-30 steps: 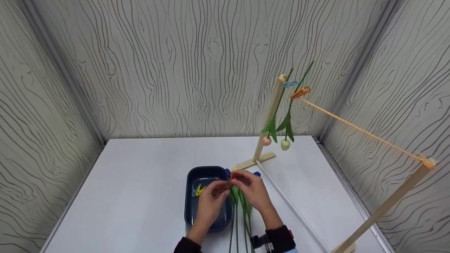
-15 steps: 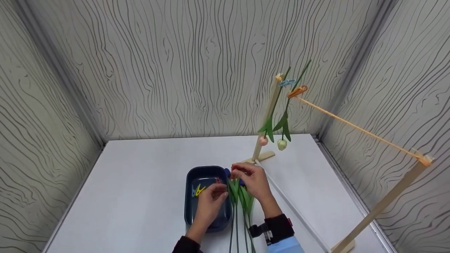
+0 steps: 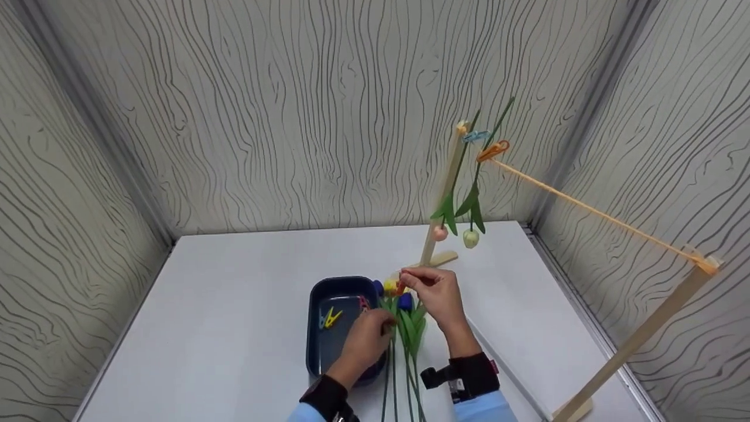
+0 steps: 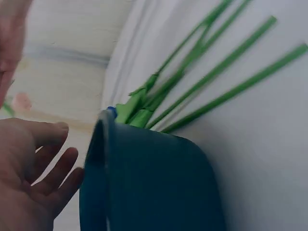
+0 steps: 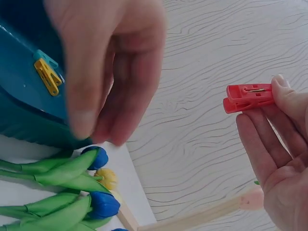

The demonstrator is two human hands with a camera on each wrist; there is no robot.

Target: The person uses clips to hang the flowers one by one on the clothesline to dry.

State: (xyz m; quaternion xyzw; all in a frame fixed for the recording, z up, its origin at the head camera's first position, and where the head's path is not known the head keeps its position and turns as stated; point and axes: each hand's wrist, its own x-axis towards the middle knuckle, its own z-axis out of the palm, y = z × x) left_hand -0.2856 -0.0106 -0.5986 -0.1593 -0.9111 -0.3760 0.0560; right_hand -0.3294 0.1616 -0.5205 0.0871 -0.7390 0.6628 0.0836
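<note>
My right hand (image 3: 440,296) pinches a red clothespin (image 5: 248,97) between thumb and fingers, above the tulip heads. My left hand (image 3: 369,337) is over the right rim of a dark blue tray (image 3: 334,351), its fingers loosely bent and nothing in them in the left wrist view. Beside the tray lie several tulips with green stems, among them a blue tulip (image 3: 405,302) and a yellow tulip (image 5: 107,178). Inside the tray are a yellow clothespin (image 5: 47,77), a teal clothespin (image 5: 45,57) and a pink clothespin (image 3: 364,303).
An orange cord (image 3: 592,211) runs between two wooden posts (image 3: 641,340). From its far end a pink tulip (image 3: 440,233) and a white tulip (image 3: 470,238) hang upside down by a blue clothespin (image 3: 476,136) and an orange clothespin (image 3: 493,151). A white bar (image 3: 507,366) joins the posts' feet.
The hands, close together a second ago, have parted. My right hand has moved right with the red clothespin. My left hand has turned and shifted slightly right and down toward the stems.
</note>
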